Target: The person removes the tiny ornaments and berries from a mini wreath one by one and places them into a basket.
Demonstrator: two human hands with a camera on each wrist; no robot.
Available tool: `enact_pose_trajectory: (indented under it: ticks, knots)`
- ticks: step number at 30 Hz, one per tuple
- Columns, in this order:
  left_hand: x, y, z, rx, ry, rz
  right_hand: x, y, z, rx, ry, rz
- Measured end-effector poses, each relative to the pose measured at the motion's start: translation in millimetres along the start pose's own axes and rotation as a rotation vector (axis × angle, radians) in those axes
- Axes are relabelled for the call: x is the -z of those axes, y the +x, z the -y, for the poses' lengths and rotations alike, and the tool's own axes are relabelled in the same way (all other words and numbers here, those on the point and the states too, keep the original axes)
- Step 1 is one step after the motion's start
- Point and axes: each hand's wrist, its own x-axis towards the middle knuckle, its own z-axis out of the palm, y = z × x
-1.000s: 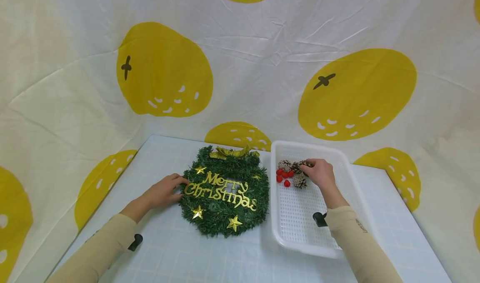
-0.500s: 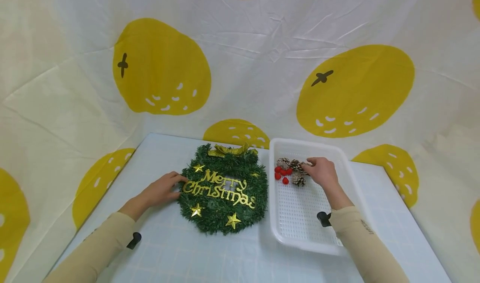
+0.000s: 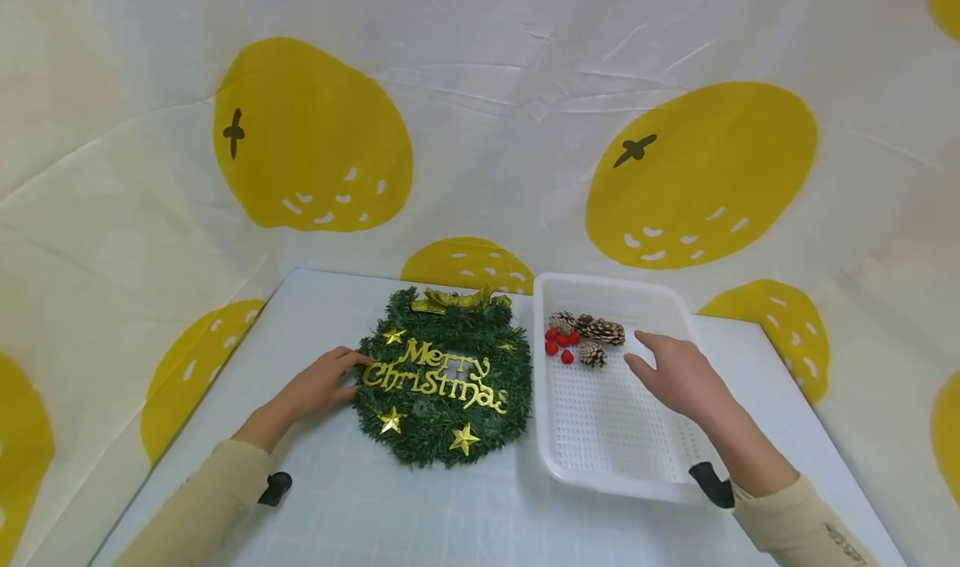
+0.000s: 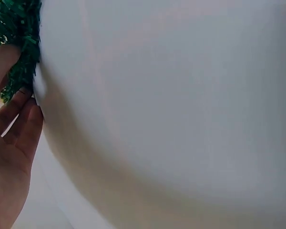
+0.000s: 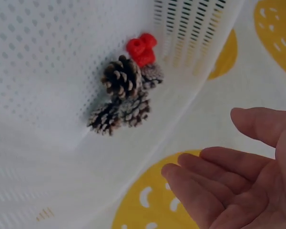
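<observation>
A green Christmas wreath (image 3: pixel 480 429) with gold "Merry Christmas" lettering, gold stars and a gold bow lies on the table. At its left edge, my left hand (image 3: pixel 322 383) holds the greenery between thumb and fingers; the left wrist view shows only a small part of this. Over the right side of the white plastic basket (image 3: pixel 551 450) is my right hand (image 3: pixel 678 375), fingers extended and spread, holding nothing. Several pine cones (image 3: pixel 603 331) lie in the basket's far left part, left of that hand. Beside them sit several small red balls (image 3: pixel 567 356), also visible in the right wrist view.
The table (image 3: pixel 390 517) has a pale blue checked cover. Behind and at both sides hangs a white cloth (image 3: pixel 487 150) printed with yellow fruit. The basket stands just right of the wreath, with perforated walls.
My right hand has let go of the pine cones and drawn back toward the right, its fingers spreading. My left hand stays at the wreath's edge. The head view has shifted slightly.
</observation>
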Motion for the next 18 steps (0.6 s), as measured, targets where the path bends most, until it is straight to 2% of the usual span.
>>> enact_pose_trajectory:
  ticks: [4,8,12,15,18]
  knots:
    - [0.0,-7.3,1.5,0.048,-0.051,-0.03,2,-24.9,6,0.027,0.005,0.007]
    - [0.7,-16.3,-7.2,0.166,-0.08,-0.092,-9,-42.8,5,0.046,-0.03,-0.011]
    - [0.6,-24.7,-30.9,0.273,-0.04,-0.177,-24,-52.0,-1,0.049,-0.1,-0.073]
    - [0.1,-30.4,-50.1,0.277,0.028,-0.232,-30,-55.9,-7,0.046,-0.123,-0.128]
    - [-0.7,-36.0,-64.9,0.275,0.107,-0.257,-35,-57.3,-11,0.013,-0.113,-0.142]
